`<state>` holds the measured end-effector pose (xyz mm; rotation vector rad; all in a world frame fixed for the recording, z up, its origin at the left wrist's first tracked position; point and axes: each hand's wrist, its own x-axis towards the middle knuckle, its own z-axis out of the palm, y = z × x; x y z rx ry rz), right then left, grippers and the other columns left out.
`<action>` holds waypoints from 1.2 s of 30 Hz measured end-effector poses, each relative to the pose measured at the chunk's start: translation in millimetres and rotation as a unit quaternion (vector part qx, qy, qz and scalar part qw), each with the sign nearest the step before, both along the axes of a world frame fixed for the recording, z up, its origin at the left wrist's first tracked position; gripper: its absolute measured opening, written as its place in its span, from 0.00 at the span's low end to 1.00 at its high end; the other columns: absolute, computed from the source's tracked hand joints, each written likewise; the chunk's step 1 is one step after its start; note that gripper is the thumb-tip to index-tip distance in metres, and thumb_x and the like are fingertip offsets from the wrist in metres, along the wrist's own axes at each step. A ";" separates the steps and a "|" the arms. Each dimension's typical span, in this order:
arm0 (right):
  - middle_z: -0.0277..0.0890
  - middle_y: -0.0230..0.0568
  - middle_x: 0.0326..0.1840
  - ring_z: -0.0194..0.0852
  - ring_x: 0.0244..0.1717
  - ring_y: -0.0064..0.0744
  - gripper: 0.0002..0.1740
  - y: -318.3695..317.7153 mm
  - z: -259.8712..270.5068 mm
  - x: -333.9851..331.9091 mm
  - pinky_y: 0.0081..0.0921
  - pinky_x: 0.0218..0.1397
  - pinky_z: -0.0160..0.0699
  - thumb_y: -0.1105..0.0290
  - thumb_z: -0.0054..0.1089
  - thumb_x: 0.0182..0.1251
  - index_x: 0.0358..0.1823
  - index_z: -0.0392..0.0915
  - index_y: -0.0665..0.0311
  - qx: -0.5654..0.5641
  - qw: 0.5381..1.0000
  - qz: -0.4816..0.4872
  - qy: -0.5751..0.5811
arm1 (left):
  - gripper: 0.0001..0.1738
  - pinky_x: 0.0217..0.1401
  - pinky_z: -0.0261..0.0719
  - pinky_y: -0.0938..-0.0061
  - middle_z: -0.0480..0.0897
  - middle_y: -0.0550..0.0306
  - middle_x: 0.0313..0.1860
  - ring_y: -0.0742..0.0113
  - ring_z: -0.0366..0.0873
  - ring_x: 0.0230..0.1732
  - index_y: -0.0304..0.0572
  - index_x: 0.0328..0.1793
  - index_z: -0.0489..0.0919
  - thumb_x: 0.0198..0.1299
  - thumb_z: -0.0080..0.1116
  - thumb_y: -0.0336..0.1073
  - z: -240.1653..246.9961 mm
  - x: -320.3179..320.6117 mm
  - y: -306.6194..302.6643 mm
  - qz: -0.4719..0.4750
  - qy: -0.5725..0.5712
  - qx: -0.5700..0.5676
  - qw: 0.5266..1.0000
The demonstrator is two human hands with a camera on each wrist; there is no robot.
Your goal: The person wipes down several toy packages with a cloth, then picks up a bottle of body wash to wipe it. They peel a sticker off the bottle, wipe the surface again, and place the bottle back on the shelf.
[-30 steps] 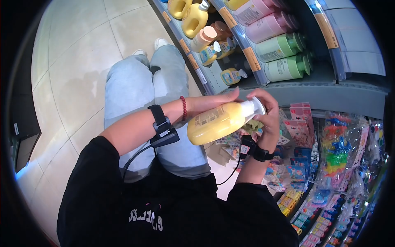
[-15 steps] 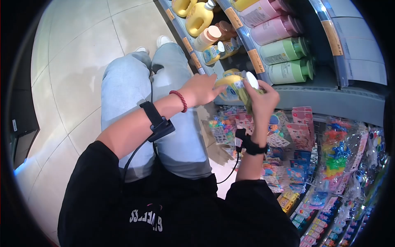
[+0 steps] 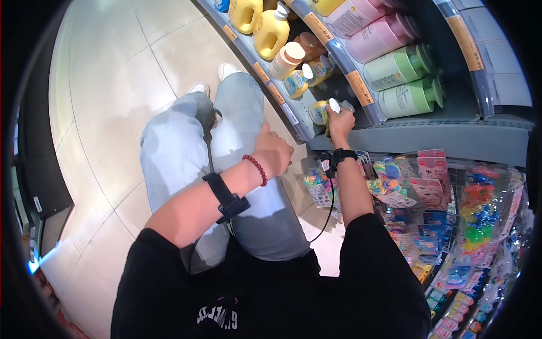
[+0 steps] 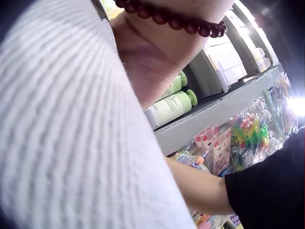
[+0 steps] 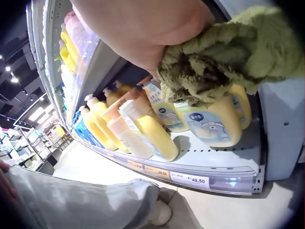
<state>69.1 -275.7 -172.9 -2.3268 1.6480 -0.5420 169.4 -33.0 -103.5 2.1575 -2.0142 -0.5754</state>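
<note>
As right hand pinches cloth at yellow bottle near shelf end edge, we flag tipping | cause: cloth snagging pump | left hand: loosely curled

A dark red bead bracelet circles the wrist of a person's left hand, seen beside a broad sweep of ribbed pale fabric. Beyond it, light green bottles sit on a grey shelf near white boxes. Below hang pink cards and colorful plastic packets, as a bare right forearm emerges from a black sleeve. A bright light glares at the right edge.
</note>
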 end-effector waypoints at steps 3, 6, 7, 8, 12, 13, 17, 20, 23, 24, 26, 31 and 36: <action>0.79 0.58 0.36 0.78 0.41 0.55 0.24 -2.1 -9.5 2.5 0.42 0.46 0.75 0.55 0.69 0.49 0.41 0.80 0.66 0.012 0.999 -0.028 0.016 | 0.11 0.56 0.58 0.57 0.82 0.53 0.30 0.57 0.78 0.39 0.53 0.37 0.82 0.54 0.57 0.47 0.9 0.8 -1.2 -0.009 -0.026 0.004 1.000; 0.79 0.56 0.40 0.77 0.42 0.57 0.23 3.9 4.1 6.8 0.44 0.46 0.74 0.58 0.68 0.51 0.43 0.76 0.67 0.023 0.998 -0.035 0.036 | 0.12 0.57 0.58 0.57 0.82 0.54 0.31 0.57 0.77 0.39 0.54 0.39 0.82 0.54 0.57 0.47 0.0 -0.8 -0.8 -0.004 -0.023 -0.016 1.000; 0.78 0.56 0.40 0.77 0.42 0.57 0.23 7.8 11.4 10.6 0.44 0.46 0.74 0.58 0.67 0.52 0.43 0.75 0.67 0.024 0.998 -0.045 0.047 | 0.13 0.58 0.58 0.56 0.81 0.54 0.31 0.57 0.77 0.40 0.52 0.41 0.82 0.54 0.57 0.47 0.2 -1.8 -0.9 -0.006 -0.036 -0.017 0.999; 0.78 0.55 0.40 0.77 0.42 0.57 0.22 11.4 17.5 15.6 0.44 0.46 0.74 0.58 0.66 0.53 0.43 0.74 0.66 0.025 0.997 -0.053 0.058 | 0.14 0.58 0.57 0.56 0.81 0.54 0.31 0.57 0.77 0.40 0.52 0.43 0.82 0.54 0.57 0.47 0.1 -2.1 -1.1 -0.010 -0.039 -0.014 0.999; 0.77 0.54 0.40 0.76 0.43 0.56 0.21 31.8 23.4 40.0 0.44 0.46 0.73 0.58 0.63 0.56 0.44 0.72 0.65 -0.037 0.994 0.046 -0.095 | 0.19 0.60 0.58 0.56 0.81 0.54 0.33 0.57 0.76 0.43 0.48 0.48 0.80 0.54 0.57 0.48 1.6 -1.9 -0.8 -0.010 -0.046 -0.009 0.999; 0.77 0.53 0.40 0.75 0.43 0.56 0.21 31.4 18.2 50.2 0.45 0.46 0.73 0.58 0.62 0.57 0.45 0.72 0.65 -0.018 0.990 0.079 -0.116 | 0.19 0.59 0.58 0.57 0.81 0.54 0.33 0.57 0.76 0.43 0.48 0.49 0.80 0.54 0.57 0.48 1.9 -1.8 -0.8 -0.010 -0.043 -0.010 0.999; 0.77 0.54 0.41 0.75 0.45 0.55 0.23 14.7 -6.3 89.7 0.44 0.47 0.73 0.55 0.62 0.57 0.46 0.72 0.65 -0.005 0.989 0.099 -0.109 | 0.19 0.58 0.60 0.57 0.81 0.53 0.31 0.57 0.76 0.41 0.46 0.47 0.81 0.53 0.58 0.47 3.1 -1.3 -0.1 -0.013 -0.038 -0.015 0.999; 0.76 0.55 0.43 0.75 0.47 0.55 0.24 -0.5 -18.9 107.3 0.44 0.48 0.73 0.54 0.62 0.56 0.46 0.73 0.66 0.029 0.991 0.116 -0.051 | 0.19 0.57 0.61 0.57 0.80 0.53 0.30 0.56 0.77 0.40 0.46 0.47 0.81 0.53 0.59 0.46 -0.6 0.3 0.8 -0.009 -0.021 -0.038 0.999; 0.76 0.56 0.44 0.75 0.46 0.56 0.23 -6.4 -18.7 110.7 0.45 0.48 0.74 0.54 0.59 0.59 0.45 0.72 0.67 0.074 0.989 0.122 -0.041 | 0.17 0.57 0.61 0.57 0.80 0.53 0.29 0.56 0.77 0.39 0.45 0.44 0.80 0.53 0.59 0.47 -1.2 1.2 1.0 -0.010 -0.019 -0.049 0.999; 0.76 0.56 0.44 0.75 0.46 0.57 0.22 -7.2 -22.8 108.5 0.45 0.47 0.74 0.55 0.58 0.60 0.45 0.72 0.67 0.060 0.989 0.124 -0.047 | 0.17 0.57 0.61 0.57 0.80 0.53 0.29 0.56 0.77 0.39 0.45 0.43 0.80 0.53 0.59 0.47 -1.2 1.2 0.5 -0.011 -0.017 -0.051 0.999; 0.75 0.59 0.43 0.74 0.46 0.59 0.21 3.3 -23.3 96.4 0.46 0.47 0.73 0.56 0.55 0.63 0.46 0.71 0.69 0.033 0.988 0.124 -0.082 | 0.17 0.55 0.63 0.58 0.80 0.51 0.31 0.54 0.77 0.40 0.43 0.44 0.79 0.54 0.58 0.47 -0.3 2.7 -2.2 0.017 0.010 -0.045 0.999; 0.75 0.61 0.43 0.73 0.46 0.61 0.22 57.5 4.1 40.9 0.41 0.47 0.72 0.61 0.58 0.62 0.50 0.70 0.72 -0.024 0.965 0.149 -0.215 | 0.28 0.52 0.70 0.58 0.79 0.45 0.37 0.45 0.75 0.43 0.36 0.59 0.69 0.59 0.54 0.48 32.1 12.4 -17.5 0.200 0.120 -0.010 0.972; 0.78 0.46 0.45 0.75 0.45 0.30 0.22 124.3 117.7 -50.1 0.25 0.51 0.71 0.66 0.62 0.60 0.51 0.73 0.74 0.126 0.924 0.127 -0.338 | 0.35 0.60 0.68 0.65 0.74 0.38 0.54 0.49 0.71 0.58 0.34 0.68 0.61 0.63 0.50 0.52 39.3 24.5 -22.6 0.136 0.278 -0.150 0.939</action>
